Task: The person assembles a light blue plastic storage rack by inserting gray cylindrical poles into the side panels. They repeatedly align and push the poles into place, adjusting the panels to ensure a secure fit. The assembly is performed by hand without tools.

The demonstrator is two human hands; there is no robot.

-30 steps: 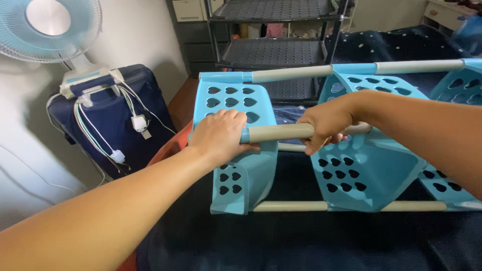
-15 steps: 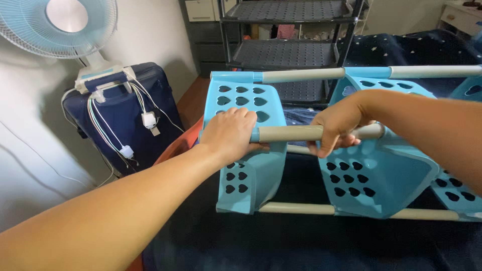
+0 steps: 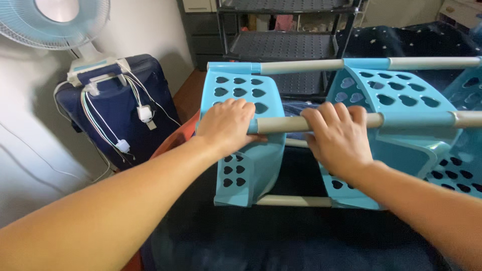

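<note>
Head view shows my left hand (image 3: 228,125) pressed on the end panel (image 3: 246,145) of a light blue plastic rack, fingers (image 3: 236,106) together and curled over its top edge. My right hand (image 3: 339,138) sits just right of it, fingers (image 3: 331,113) clamped over the grey rod (image 3: 281,124) that runs between the 2 hands. Beyond the fingers stands a dark shelf unit (image 3: 286,45); far left of them, a navy suitcase (image 3: 125,110) under a fan (image 3: 55,22).

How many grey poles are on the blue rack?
4: a top pole, the middle pole under both hands, a short bit behind it, and a bottom pole. More may be hidden.
</note>
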